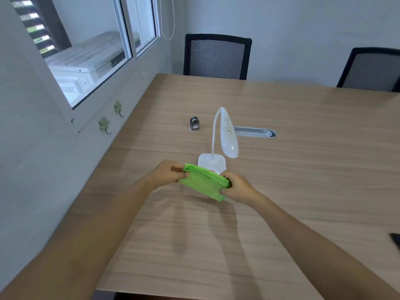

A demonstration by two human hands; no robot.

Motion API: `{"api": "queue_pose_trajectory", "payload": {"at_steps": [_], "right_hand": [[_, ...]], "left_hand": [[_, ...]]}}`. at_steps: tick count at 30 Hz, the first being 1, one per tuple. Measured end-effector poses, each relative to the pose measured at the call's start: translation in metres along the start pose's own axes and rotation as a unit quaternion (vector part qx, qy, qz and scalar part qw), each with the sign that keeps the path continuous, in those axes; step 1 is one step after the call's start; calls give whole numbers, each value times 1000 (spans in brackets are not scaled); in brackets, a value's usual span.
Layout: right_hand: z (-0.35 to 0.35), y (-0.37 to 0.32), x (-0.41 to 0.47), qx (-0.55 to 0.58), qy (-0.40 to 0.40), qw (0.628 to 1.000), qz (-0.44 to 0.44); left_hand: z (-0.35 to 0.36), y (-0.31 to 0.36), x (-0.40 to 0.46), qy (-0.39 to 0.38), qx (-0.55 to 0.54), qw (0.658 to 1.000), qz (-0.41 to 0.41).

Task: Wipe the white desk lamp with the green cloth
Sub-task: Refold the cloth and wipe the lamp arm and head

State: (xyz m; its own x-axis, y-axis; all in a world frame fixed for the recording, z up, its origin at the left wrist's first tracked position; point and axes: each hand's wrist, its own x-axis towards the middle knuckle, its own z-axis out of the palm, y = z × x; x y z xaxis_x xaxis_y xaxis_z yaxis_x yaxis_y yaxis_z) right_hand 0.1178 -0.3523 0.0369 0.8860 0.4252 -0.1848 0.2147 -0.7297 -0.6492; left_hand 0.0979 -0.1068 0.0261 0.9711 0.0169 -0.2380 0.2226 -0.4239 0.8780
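The white desk lamp (pixel 226 135) stands on the wooden table (pixel 281 191), its square base toward me and its oval head bent down on a thin curved neck. A folded green cloth (pixel 204 182) is held just in front of the lamp's base and hides its near edge. My left hand (pixel 167 173) pinches the cloth's left end. My right hand (pixel 237 187) grips its right end. Both hands hover a little above the tabletop.
A small metal cylinder-shaped object (pixel 194 123) lies left of the lamp. A silver cable slot (pixel 255 132) is set into the table behind it. Two black mesh chairs (pixel 216 56) stand at the far side. A dark object (pixel 395 241) shows at the right edge. The wall and window are at the left.
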Motion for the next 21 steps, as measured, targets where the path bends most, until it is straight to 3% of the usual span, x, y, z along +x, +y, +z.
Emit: {"api": "queue_pose_trajectory", "payload": {"at_steps": [6, 10, 14, 17, 21], "right_hand": [[14, -11, 12, -5, 0, 999, -52], [16, -13, 18, 28, -2, 997, -74], [16, 0, 28, 73, 48, 995, -50], [14, 20, 33, -65, 47, 997, -23], [22, 43, 39, -207, -17, 978, -30]], "left_hand": [[0, 10, -4, 2, 190, 980, 54], [-7, 19, 1, -5, 394, 918, 49], [-21, 17, 4, 65, 392, 914, 81], [-28, 5, 9, 152, 374, 908, 112], [-15, -9, 28, 184, 383, 899, 107]]}}
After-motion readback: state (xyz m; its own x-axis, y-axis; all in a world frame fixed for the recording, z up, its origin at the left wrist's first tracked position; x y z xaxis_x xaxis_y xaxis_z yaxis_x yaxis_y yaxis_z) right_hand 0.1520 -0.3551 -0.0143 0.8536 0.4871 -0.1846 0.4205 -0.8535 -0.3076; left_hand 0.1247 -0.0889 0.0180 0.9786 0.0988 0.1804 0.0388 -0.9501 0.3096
